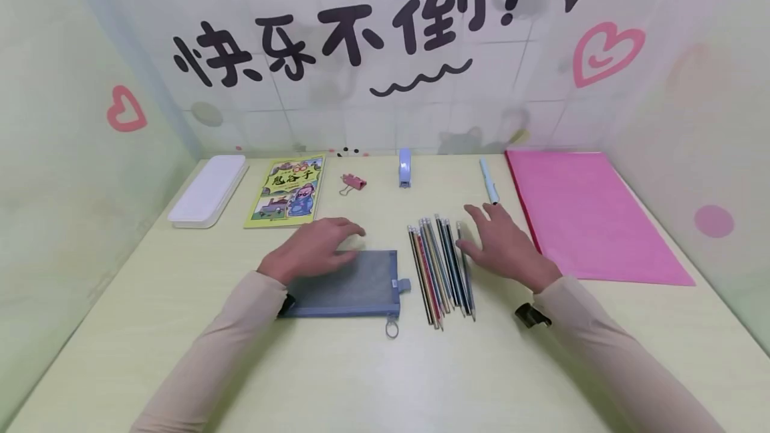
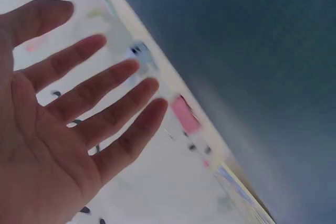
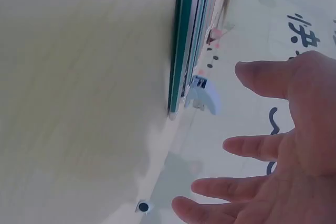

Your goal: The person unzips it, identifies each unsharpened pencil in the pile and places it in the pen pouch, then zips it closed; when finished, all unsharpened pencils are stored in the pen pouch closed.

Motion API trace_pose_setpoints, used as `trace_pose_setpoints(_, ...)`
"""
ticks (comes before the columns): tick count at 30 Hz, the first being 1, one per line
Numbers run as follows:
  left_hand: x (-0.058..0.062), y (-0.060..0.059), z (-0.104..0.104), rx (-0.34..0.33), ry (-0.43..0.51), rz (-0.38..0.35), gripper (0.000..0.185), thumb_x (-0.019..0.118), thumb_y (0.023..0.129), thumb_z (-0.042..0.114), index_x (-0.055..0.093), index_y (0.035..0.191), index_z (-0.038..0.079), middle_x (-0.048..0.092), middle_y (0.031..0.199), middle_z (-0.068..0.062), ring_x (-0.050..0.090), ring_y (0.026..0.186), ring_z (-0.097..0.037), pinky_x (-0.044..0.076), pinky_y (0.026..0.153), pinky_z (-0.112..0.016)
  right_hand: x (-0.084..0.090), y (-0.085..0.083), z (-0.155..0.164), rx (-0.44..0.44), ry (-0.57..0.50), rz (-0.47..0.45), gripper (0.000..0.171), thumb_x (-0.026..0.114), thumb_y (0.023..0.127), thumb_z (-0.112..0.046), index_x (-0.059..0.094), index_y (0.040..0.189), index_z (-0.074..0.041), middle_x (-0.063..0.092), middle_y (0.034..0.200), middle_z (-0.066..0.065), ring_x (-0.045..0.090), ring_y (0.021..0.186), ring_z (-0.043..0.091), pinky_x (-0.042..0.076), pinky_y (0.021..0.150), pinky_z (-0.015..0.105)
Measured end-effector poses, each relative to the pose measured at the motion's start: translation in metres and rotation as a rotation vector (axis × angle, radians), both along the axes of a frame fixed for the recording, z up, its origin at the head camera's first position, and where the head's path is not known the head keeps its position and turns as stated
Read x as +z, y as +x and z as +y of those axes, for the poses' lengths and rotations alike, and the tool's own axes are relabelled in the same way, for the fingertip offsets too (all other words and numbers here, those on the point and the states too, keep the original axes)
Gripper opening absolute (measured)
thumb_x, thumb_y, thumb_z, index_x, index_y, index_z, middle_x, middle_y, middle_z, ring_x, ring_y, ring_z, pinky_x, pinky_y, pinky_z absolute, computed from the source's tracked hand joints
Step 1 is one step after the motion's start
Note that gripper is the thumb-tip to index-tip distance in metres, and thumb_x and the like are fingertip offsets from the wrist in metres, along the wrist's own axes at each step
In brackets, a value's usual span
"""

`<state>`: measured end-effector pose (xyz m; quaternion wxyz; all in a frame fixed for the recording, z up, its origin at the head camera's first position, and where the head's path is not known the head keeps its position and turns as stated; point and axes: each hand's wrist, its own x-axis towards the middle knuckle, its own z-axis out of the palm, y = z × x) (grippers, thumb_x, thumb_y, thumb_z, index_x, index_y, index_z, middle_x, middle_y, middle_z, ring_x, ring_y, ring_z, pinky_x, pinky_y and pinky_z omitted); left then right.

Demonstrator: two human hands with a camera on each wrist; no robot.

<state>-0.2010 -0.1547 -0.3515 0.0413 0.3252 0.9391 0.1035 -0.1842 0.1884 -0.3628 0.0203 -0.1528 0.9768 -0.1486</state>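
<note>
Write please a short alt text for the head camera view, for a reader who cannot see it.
A person's left hand rests on a grey mesh zip pouch while the right hand lies open beside a row of pencils on a pale green table. Along the far edge lie a white case, a book, a pink binder clip, a stapler, a pen and a pink folder.

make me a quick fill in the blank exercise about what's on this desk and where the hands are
1. The left hand rests on the grey mesh ____ with the zip.
2. The right hand lies flat beside a row of ____.
3. The large sheet at the right side of the table is ____ in colour.
4. Between the picture book and the small stapler lies a pink binder ____.

Missing words: pouch; pencils; pink; clip
</note>
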Motion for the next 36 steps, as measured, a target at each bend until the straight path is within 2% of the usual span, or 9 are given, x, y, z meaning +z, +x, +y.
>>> trace_pose_setpoints(4,0.003,0.007,0.015,-0.130,0.039,-0.104,0.032,0.067,0.095,0.018,0.068,0.126,0.011,0.070,0.128,-0.004,0.065,0.121,-0.021,0.051,0.106,-0.041,-0.002,0.006,-0.007,0.030,-0.034,0.007,0.068,0.060,0.099,-0.034,0.034,0.152,-0.002,0.036,0.152,0.035,0.036,0.141,0.052,0.041,0.107,0.066)
trace_pose_setpoints(7,0.003,0.013,0.023,-0.179,0.036,-0.176,0.031,0.067,0.095,0.015,0.069,0.125,0.013,0.071,0.125,-0.003,0.066,0.116,-0.018,0.052,0.103,-0.038,-0.004,0.009,-0.013,0.079,-0.063,-0.005,0.069,0.063,0.098,-0.031,0.032,0.153,-0.002,0.034,0.153,0.035,0.037,0.141,0.052,0.040,0.110,0.064)
trace_pose_setpoints(12,0.008,0.023,0.030,-0.199,0.004,-0.146,0.028,0.069,0.093,0.015,0.071,0.121,0.018,0.071,0.116,-0.001,0.065,0.105,-0.015,0.054,0.096,-0.035,-0.011,0.012,-0.021,0.140,-0.061,-0.037,0.074,0.066,0.097,-0.031,0.030,0.155,-0.003,0.032,0.155,0.034,0.040,0.141,0.050,0.042,0.110,0.060)
trace_pose_setpoints(15,0.013,0.030,0.035,-0.300,-0.004,-0.149,0.029,0.072,0.091,0.013,0.072,0.119,0.020,0.070,0.111,0.001,0.064,0.097,-0.011,0.054,0.092,-0.029,-0.013,0.016,-0.023,0.144,-0.066,-0.051,0.074,0.067,0.096,-0.033,0.031,0.155,-0.004,0.032,0.156,0.032,0.041,0.140,0.048,0.043,0.110,0.060)
trace_pose_setpoints(19,0.012,0.042,0.048,-0.498,-0.043,-0.254,0.030,0.075,0.089,0.012,0.074,0.117,0.023,0.070,0.103,0.006,0.058,0.086,-0.001,0.050,0.080,-0.015,-0.012,0.019,-0.025,0.168,-0.074,-0.041,0.073,0.067,0.097,-0.033,0.032,0.155,-0.004,0.032,0.156,0.031,0.043,0.140,0.048,0.044,0.108,0.060)
trace_pose_setpoints(22,0.009,0.050,0.057,-0.563,-0.113,-0.259,0.028,0.078,0.087,0.012,0.078,0.111,0.026,0.069,0.095,0.010,0.054,0.081,0.001,0.045,0.073,-0.009,-0.009,0.020,-0.027,0.203,-0.068,-0.007,0.072,0.066,0.097,-0.032,0.033,0.154,-0.003,0.034,0.155,0.032,0.045,0.138,0.047,0.046,0.107,0.058)
trace_pose_setpoints(25,0.005,0.054,0.062,-0.572,-0.175,-0.210,0.026,0.081,0.083,0.011,0.080,0.103,0.028,0.067,0.090,0.012,0.053,0.079,0.002,0.044,0.071,-0.008,-0.005,0.021,-0.029,0.228,-0.061,0.010,0.071,0.065,0.098,-0.032,0.034,0.154,-0.002,0.035,0.154,0.032,0.045,0.138,0.047,0.047,0.107,0.057)
trace_pose_setpoints(28,0.001,0.054,0.065,-0.559,-0.178,-0.193,0.026,0.081,0.082,0.006,0.080,0.098,0.026,0.067,0.089,0.011,0.054,0.078,0.001,0.046,0.071,-0.008,-0.002,0.021,-0.029,0.239,-0.054,0.017,0.070,0.065,0.098,-0.032,0.035,0.153,-0.001,0.035,0.154,0.032,0.045,0.139,0.046,0.047,0.107,0.055)
trace_pose_setpoints(36,-0.002,0.040,0.077,-0.526,-0.199,-0.109,0.018,0.080,0.083,0.008,0.075,0.086,0.025,0.063,0.093,0.008,0.055,0.088,-0.007,0.050,0.076,-0.014,0.003,0.022,-0.035,0.274,-0.113,0.061,0.057,0.069,0.095,-0.027,0.049,0.142,0.000,0.047,0.146,0.026,0.053,0.132,0.039,0.050,0.105,0.051)
